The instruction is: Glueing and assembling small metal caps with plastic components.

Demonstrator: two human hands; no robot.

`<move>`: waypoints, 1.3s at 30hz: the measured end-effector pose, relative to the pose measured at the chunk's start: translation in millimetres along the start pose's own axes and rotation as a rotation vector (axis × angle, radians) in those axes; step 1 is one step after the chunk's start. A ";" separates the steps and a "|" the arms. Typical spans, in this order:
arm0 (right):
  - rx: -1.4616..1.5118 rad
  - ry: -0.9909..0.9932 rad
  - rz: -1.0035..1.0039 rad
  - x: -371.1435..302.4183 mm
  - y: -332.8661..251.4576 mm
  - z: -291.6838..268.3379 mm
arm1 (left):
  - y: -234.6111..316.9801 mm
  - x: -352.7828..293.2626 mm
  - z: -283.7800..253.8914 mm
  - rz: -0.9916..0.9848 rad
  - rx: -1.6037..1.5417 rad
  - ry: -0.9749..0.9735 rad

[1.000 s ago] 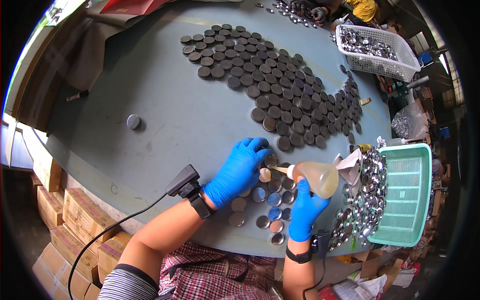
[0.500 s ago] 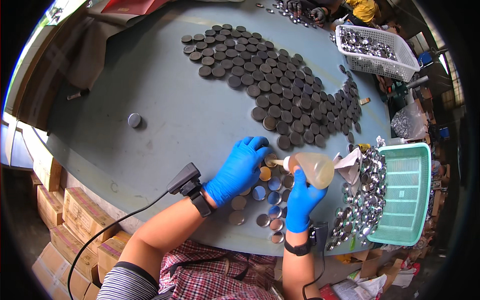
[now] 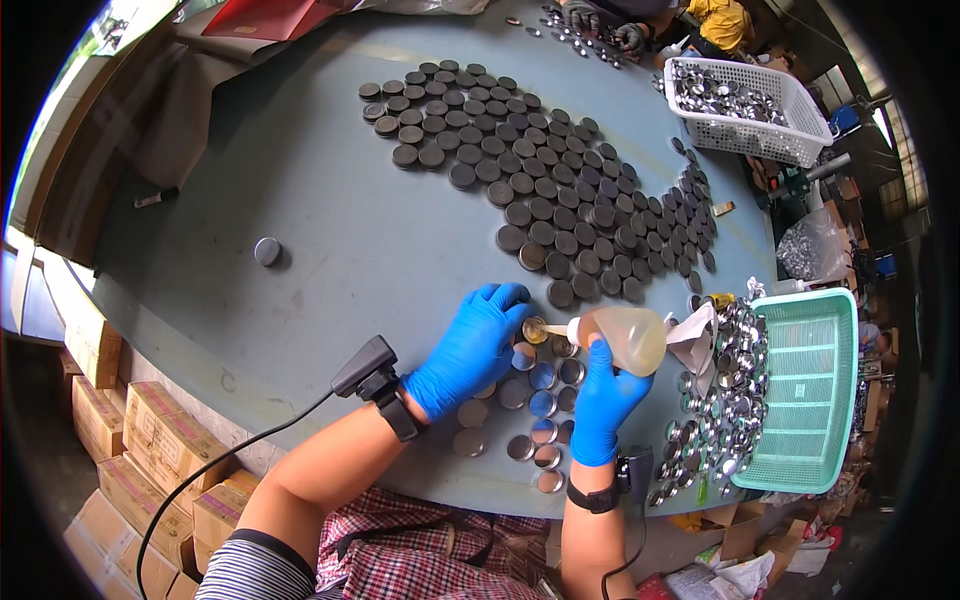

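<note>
My right hand, in a blue glove, grips a translucent squeeze bottle of pale yellowish liquid, tilted on its side. The bottle's thin nozzle points left into a shallow round metal cap. Right beside that cap is my blue-gloved left hand, its fingers bent and close together. Whatever may be between its fingertips is hidden. Nearer to me lie several more shallow shiny round caps, and some dull ones sit below my left wrist. Beyond both hands spreads a large group of dark round discs.
Loose shiny metal caps are heaped beside a green plastic basket at right. A white basket of metal parts stands farther back. One lone silver cap lies at left. Another person's gloved hands are at the far edge.
The bottle nozzle and my left hand have shifted slightly toward me and left, nozzle still at a cap. The view has also shifted a little. A yellowish sheen now shows in the cap.
</note>
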State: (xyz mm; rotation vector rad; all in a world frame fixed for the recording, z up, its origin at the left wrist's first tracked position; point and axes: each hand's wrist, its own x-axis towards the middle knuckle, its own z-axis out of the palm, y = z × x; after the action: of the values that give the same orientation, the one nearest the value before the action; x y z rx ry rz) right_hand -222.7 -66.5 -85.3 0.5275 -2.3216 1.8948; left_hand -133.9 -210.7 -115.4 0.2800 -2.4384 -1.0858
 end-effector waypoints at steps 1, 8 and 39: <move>0.000 -0.003 0.001 -0.8 -0.8 -1.8 | 0.5 -0.3 0.4 -0.011 -0.001 -0.017; -0.096 -0.041 -0.063 -3.4 -0.3 -16.4 | 4.1 -0.2 -2.7 -0.030 -0.011 -0.045; 0.169 -0.134 0.094 -24.9 -17.2 -2.3 | 11.9 -34.3 -23.4 -0.110 0.069 0.034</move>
State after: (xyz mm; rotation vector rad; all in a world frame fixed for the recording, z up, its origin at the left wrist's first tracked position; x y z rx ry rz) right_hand -194.1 -62.1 -75.9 0.5893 -2.3166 2.1769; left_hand -92.6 -205.7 -103.9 0.4556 -2.4577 -1.0347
